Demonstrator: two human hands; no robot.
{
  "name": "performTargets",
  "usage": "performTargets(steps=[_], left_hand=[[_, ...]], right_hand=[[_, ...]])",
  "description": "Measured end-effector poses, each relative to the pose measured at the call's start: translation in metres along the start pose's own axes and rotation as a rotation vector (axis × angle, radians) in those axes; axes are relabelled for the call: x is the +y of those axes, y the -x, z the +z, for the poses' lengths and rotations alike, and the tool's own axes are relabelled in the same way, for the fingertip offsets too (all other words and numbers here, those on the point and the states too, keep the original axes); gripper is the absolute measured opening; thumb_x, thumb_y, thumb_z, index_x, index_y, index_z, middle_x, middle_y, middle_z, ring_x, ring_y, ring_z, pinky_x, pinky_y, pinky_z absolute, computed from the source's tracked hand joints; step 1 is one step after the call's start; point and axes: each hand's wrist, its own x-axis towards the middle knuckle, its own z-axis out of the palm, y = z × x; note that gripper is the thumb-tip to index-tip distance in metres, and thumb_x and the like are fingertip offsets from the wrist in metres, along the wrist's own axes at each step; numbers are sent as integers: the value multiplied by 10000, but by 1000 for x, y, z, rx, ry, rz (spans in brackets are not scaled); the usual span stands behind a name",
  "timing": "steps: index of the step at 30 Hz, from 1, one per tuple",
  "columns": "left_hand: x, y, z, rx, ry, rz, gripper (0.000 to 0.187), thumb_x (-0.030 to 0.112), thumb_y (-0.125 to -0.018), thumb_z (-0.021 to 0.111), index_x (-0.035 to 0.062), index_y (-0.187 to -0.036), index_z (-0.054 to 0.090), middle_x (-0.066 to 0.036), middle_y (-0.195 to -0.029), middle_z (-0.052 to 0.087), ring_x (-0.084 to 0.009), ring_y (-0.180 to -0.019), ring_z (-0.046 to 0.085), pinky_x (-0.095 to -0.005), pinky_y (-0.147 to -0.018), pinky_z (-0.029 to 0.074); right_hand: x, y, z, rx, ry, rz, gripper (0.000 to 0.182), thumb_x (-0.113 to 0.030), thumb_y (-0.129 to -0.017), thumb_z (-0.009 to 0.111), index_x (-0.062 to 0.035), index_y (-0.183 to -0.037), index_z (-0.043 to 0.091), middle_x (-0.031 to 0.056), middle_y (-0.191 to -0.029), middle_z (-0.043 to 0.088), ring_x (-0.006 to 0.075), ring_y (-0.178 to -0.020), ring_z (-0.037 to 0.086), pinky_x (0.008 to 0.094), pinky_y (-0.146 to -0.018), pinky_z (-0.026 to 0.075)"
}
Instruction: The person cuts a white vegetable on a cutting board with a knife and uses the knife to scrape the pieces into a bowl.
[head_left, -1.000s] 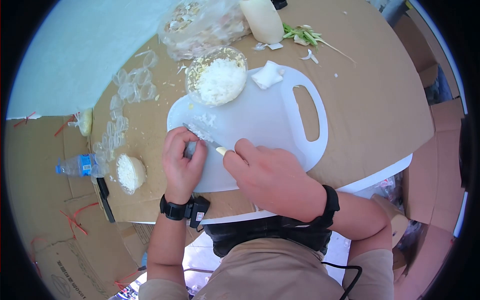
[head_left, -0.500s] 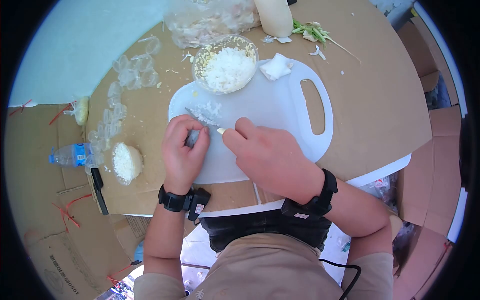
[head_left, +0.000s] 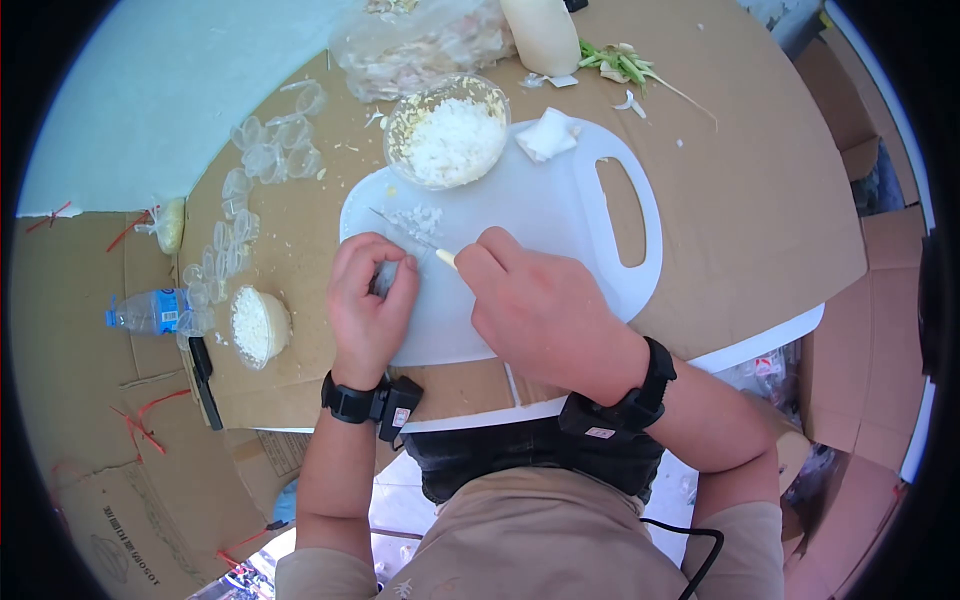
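My right hand (head_left: pixel 545 310) is closed round the pale handle of a knife (head_left: pixel 445 257), above a white cutting board (head_left: pixel 490 225). Its thin blade points left and away from me, beside a small heap of chopped white bits (head_left: pixel 420 217). My left hand (head_left: pixel 368 300) rests on the board's left part with curled fingers, thumb towards the index finger. Between them shows something greyish and see-through, mostly hidden, that I cannot make out. At the board's far edge a clear bowl (head_left: pixel 447 130) holds white chopped bits over yellowish ones. A folded white piece (head_left: pixel 548 135) lies right of it.
Small clear plastic cups (head_left: pixel 265 160) trail along the table's left side. Nearby are a tub of white bits (head_left: pixel 260 327) and a plastic bottle (head_left: pixel 150 311). At the back are a filled plastic bag (head_left: pixel 420 50), a large white radish-like piece (head_left: pixel 543 35) and green stalks (head_left: pixel 620 65).
The knife and my right hand have shifted slightly, and more of the handle shows. My left hand keeps its curled pose. The whole view has moved a little.
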Motion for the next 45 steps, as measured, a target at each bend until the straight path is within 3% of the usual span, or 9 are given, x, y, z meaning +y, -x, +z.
performTargets(steps=[2,4,7,19,29,45], left_hand=[[1,0,-1,2,-1,11,166,14,-884,815,24,-1002,698,-134,-1079,696,-305,-984,675,-390,-856,553],[7,-1,-3,-40,-51,8,210,0,-890,818,22,-1027,661,-124,-1145,666,-267,-1080,644,-367,-949,529],[8,-1,-2,-36,-57,0,249,4,-867,839,31,-1030,653,-127,-1139,659,-284,-1086,644,-383,-957,532],[2,0,0,-42,-3,-37,232,3,-890,829,29,-1021,640,-122,-1161,646,-256,-1070,636,-348,-924,532],[3,-1,0,-43,-21,-2,236,3,-888,831,29,-1016,635,-129,-1161,642,-266,-1102,642,-369,-951,537],[3,3,-3,-14,0,2,256,1,-889,833,31,-1048,635,-135,-1194,638,-273,-1133,641,-370,-976,536]], right_hand=[[1,0,-1,8,-10,29,239,-13,-796,692,-63,-987,556,97,-931,558,300,-672,651,412,-591,549],[2,1,-2,7,-22,-5,215,-17,-848,676,-53,-1012,542,110,-928,555,290,-668,665,426,-570,526],[1,2,-1,-32,8,3,213,-16,-850,674,-50,-1016,545,111,-930,557,291,-669,666,427,-572,526],[1,-1,2,16,1,17,225,-43,-849,697,-63,-1023,555,109,-940,567,291,-681,674,421,-582,532],[1,0,0,-43,23,-28,214,-31,-848,689,-57,-1014,557,105,-928,574,296,-680,674,417,-589,539],[5,0,3,29,-11,8,251,-43,-839,711,-68,-1024,543,108,-935,570,304,-693,677,424,-587,537]])
